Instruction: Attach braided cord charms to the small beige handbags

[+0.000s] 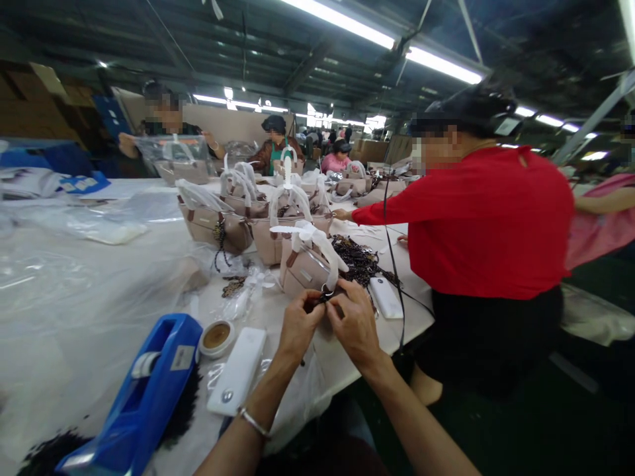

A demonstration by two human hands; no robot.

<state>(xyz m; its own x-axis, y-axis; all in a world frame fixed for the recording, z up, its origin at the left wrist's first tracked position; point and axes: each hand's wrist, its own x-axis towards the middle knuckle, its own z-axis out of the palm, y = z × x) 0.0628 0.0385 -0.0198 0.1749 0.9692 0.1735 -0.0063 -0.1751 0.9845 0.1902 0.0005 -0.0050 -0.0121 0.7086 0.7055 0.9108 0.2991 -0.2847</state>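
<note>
One bag [305, 272], handles [331, 254] wrapped, work at its ring [327, 289] seemingly unfinished: left hand [303, 322] and right hand [356, 322] pinch a small dark piece [323, 298]; dark chains [358, 259] lie piled nearby.

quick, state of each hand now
Left hand: closed, pinching a small dark piece by the handbag.
Right hand: at the same piece; grip cannot be told.

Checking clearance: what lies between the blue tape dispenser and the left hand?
In the head view, a round white-rimmed item, a white slab and some clear plastic lie between the tape dispenser and left hand.
</note>
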